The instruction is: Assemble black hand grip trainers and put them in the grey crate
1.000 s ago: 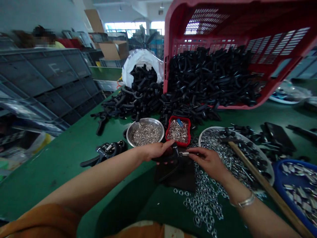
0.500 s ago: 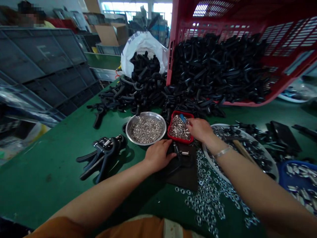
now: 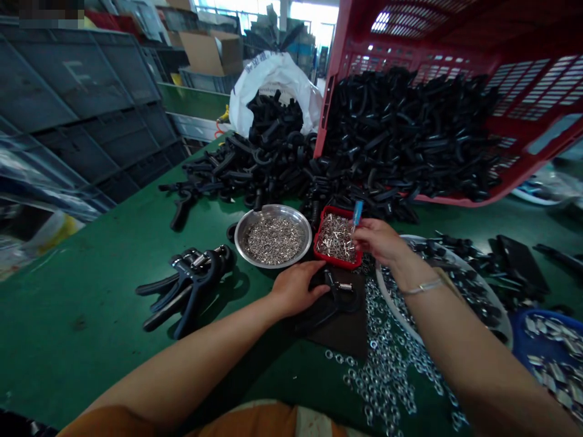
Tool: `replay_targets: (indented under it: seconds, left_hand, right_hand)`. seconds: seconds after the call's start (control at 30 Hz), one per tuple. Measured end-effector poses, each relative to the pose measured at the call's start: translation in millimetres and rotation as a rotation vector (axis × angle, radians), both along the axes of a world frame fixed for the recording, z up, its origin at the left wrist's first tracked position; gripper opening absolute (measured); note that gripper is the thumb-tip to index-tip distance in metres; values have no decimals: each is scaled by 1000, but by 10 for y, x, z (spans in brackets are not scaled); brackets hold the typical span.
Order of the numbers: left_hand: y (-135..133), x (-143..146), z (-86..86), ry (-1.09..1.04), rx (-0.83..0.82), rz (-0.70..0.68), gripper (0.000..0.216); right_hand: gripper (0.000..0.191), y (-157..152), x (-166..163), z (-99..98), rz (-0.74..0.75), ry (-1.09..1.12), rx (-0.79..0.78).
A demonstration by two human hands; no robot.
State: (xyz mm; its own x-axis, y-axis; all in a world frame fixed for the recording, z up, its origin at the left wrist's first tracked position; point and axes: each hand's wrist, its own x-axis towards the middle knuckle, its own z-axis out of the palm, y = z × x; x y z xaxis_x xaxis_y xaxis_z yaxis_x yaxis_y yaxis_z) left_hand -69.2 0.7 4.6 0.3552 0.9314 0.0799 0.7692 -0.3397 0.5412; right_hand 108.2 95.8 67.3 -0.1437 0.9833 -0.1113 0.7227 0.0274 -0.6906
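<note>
A black plastic spring clamp (image 3: 334, 303) with a bare metal coil spring lies on a dark mat (image 3: 350, 340). My left hand (image 3: 296, 288) rests at its left side, thumb and fingers closed on the clamp's edge; part of the grip is hidden. My right hand (image 3: 376, 240) pinches a small blue-handled screwdriver (image 3: 357, 212) near its metal shaft, at the right rim of a red tray (image 3: 348, 264). Small metal pins (image 3: 334, 237) fill that tray. Left of it, a steel bowl (image 3: 241, 243) holds many tiny metal parts.
Several assembled black clamps (image 3: 191, 285) lie on the left of the green table (image 3: 91, 291). Loose nuts (image 3: 382, 370) spread right of the mat, beside a white tray (image 3: 387, 297) of black parts. A tipped red basket (image 3: 325, 115) and a white sack (image 3: 241, 103) spill clamp parts behind.
My right hand has lifted the blue-handled screwdriver from lying over the pins to nearly upright at the tray's right side. My left hand stays at the clamp. The view has shifted slightly.
</note>
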Motion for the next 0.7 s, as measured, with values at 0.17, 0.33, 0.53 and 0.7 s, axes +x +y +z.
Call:
replay_targets:
  seconds: [0.17,0.33,0.53,0.7]
  left_hand:
    - [-8,6,-2,-32,1,10,51]
    - [-28,17,-5,-14,15,21,49]
    - [-37,17,-1,-6,22,15,48]
    - [-31,13,-16,-36,22,19,47]
  right_hand:
    - [28,-713,114,-244,-7,524,-89]
    - [28,-1046,157,-544,-71,630,6]
    - [25,-1098,112,-619,-105,651,85]
    - [22,-1194,59,-665,-90,452,238]
